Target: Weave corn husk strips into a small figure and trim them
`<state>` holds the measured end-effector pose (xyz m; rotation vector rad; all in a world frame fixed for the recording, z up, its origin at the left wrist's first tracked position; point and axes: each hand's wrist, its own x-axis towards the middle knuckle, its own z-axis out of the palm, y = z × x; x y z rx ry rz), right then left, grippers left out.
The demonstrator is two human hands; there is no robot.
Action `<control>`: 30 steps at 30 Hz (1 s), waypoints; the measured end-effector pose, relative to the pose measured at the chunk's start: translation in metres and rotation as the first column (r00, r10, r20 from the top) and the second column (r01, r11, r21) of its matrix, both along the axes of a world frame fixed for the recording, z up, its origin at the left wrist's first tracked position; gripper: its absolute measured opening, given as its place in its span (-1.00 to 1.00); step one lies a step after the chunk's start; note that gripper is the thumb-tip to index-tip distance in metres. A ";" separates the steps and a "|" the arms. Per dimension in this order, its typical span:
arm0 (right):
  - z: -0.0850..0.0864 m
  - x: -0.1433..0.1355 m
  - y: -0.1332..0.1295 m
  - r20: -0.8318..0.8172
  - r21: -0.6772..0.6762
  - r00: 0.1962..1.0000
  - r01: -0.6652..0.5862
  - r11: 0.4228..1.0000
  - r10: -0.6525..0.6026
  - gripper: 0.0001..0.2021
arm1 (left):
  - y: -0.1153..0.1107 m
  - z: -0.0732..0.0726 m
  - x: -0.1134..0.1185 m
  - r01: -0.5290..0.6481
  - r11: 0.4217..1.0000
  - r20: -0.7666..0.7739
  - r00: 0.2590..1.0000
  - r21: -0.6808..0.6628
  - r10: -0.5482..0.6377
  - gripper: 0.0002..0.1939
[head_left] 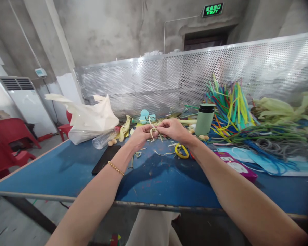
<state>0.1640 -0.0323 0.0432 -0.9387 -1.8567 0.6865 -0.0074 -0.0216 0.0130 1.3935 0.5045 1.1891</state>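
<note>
My left hand [140, 135] and my right hand [174, 130] meet above the middle of the blue table. Both have their fingertips pinched together on a thin, pale strip that looks like plant husk [152, 131]; its loose ends curl up and down between them. How the strip runs inside the fingers is too small to make out. Beneath the hands lie cut scraps [138, 154] of similar material. Close to my right wrist is a yellow loop [181, 151] like a scissors handle. Dry yellowish husk pieces [125, 129] lie beyond my left hand.
Left: a white plastic bag [89, 118], a clear bottle [102, 139] on its side and a black phone-like slab [105, 159]. Right: a green jar [205, 120], colourful strips [233, 106], coiled cords [267, 133] and a purple box [237, 165]. A perforated metal panel [143, 82] stands behind.
</note>
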 end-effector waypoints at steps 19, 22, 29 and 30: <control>-0.007 0.001 0.010 0.194 0.245 0.977 0.039 0.969 -0.089 -0.86 | 0.002 -0.001 0.002 -0.120 0.993 -0.023 0.992 -0.011 0.120 -0.72; -0.006 0.002 0.010 0.225 0.285 0.964 0.074 0.956 -0.142 -0.88 | 0.001 -0.001 0.003 -0.142 0.990 -0.021 0.990 -0.026 0.141 -0.76; -0.008 0.004 0.013 0.266 0.325 0.952 0.059 0.944 -0.151 -0.87 | 0.006 -0.004 0.002 -0.127 0.992 -0.011 0.992 -0.026 0.127 -0.77; -0.008 0.004 0.014 0.269 0.320 0.954 0.043 0.946 -0.134 -0.86 | 0.007 -0.004 0.001 -0.130 0.991 -0.018 0.991 -0.027 0.130 -0.77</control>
